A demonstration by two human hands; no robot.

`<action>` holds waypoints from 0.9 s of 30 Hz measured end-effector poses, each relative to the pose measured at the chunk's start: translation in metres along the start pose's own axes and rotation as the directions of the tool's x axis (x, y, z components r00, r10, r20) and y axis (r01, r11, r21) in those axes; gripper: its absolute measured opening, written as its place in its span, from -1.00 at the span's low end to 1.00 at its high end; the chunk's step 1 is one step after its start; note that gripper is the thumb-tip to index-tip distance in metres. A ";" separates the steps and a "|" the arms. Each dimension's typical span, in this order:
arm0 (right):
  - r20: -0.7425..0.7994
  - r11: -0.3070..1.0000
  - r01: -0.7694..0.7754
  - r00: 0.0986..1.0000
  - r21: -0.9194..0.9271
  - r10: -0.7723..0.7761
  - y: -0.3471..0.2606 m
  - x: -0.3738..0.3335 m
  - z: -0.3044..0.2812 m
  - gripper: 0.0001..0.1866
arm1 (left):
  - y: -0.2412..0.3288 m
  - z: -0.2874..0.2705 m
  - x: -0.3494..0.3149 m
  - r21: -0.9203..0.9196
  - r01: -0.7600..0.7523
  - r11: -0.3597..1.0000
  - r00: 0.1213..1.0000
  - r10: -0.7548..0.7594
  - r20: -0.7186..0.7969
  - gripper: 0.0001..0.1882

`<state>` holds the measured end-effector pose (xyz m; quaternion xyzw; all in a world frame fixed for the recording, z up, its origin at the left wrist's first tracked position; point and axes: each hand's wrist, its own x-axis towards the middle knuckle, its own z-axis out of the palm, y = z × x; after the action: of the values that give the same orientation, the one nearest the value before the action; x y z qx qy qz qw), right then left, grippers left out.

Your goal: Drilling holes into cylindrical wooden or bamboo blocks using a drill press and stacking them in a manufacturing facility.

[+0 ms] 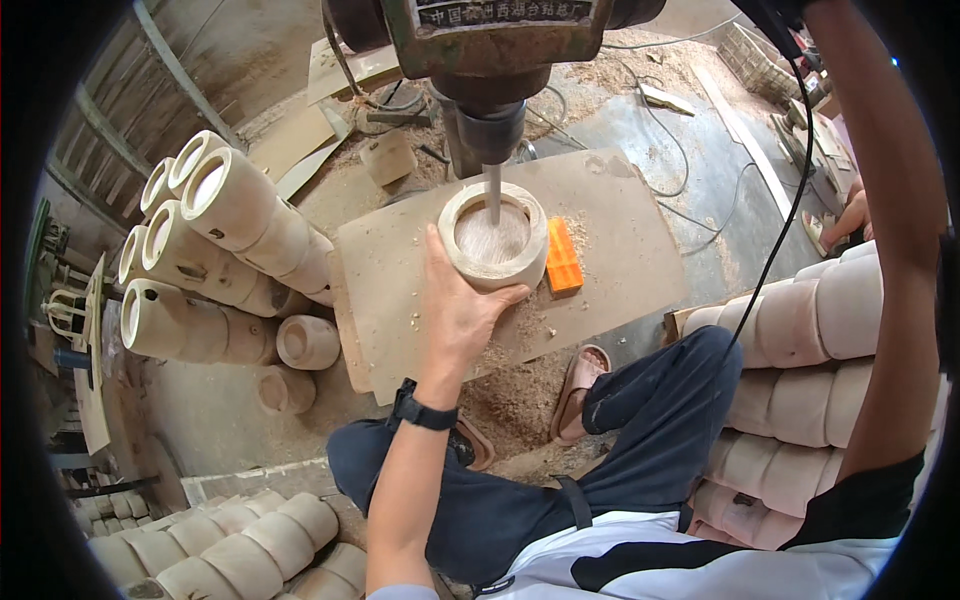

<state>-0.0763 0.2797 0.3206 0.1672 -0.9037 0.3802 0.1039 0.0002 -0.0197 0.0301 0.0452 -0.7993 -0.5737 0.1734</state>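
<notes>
My left hand point(465, 312) is closed round the near-left side of a round, hollowed wooden pot point(505, 272), thumb and fingers against its wall. The pot stands upright on a flat board point(385, 290) under a drill press point(480, 75). A thin metal bit point(494, 190) comes down from the chuck point(490, 132) into the pot's opening; I cannot tell whether its tip touches the wood. An orange rectangular block point(563, 255) lies on the board just right of the pot. My right arm point(895, 200) is raised along the right side; its hand is lost in the dark top edge.
Stacked wooden pots point(230, 215) lean at the left, with more piles at the lower left point(265, 550) and right point(800, 320). Cables point(685, 165) trail over the floor. Wood shavings point(510, 400) lie by my feet. Another person's leg point(850, 218) shows at the far right.
</notes>
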 end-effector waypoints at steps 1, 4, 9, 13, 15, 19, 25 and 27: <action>0.002 1.000 -0.009 1.000 -0.008 0.009 -0.001 -0.004 0.001 -0.60 | -0.001 0.001 0.000 0.167 0.008 0.986 0.999 -0.001 -0.046 0.38; 0.006 0.998 -0.028 1.000 -0.056 0.028 -0.001 -0.016 -0.005 -0.61 | -0.003 -0.001 0.003 0.095 -0.032 0.995 0.999 0.033 -0.006 0.40; 0.009 0.993 -0.038 0.999 -0.113 0.039 -0.002 -0.029 -0.010 -0.61 | -0.008 -0.001 0.003 0.099 -0.056 0.994 0.998 0.057 -0.009 0.41; -0.006 0.986 -0.027 1.000 -0.162 0.027 0.000 -0.036 -0.013 -0.61 | -0.007 0.001 0.002 0.146 -0.076 0.986 0.997 0.080 -0.021 0.42; -0.026 0.981 -0.010 1.000 -0.195 0.006 0.001 -0.039 -0.012 -0.61 | -0.004 0.004 0.003 0.142 -0.038 0.989 0.999 0.042 -0.026 0.41; -0.097 0.960 0.062 0.991 -0.272 -0.092 0.001 -0.040 -0.006 -0.60 | -0.013 0.008 0.004 -0.016 -0.024 1.000 0.998 0.023 -0.052 0.37; -0.190 0.916 0.134 0.957 -0.378 -0.218 0.001 -0.042 0.004 -0.60 | -0.007 0.004 0.001 0.083 -0.059 0.995 0.996 0.064 -0.056 0.25; -0.207 0.904 0.140 0.948 -0.403 -0.240 0.001 -0.045 0.008 -0.60 | -0.003 0.005 0.002 0.108 -0.074 0.991 0.996 0.079 -0.051 0.24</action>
<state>-0.0358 0.2850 0.3006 0.1819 -0.9190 0.2022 0.2854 -0.0040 -0.0169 0.0268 0.0394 -0.8245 -0.5221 0.2146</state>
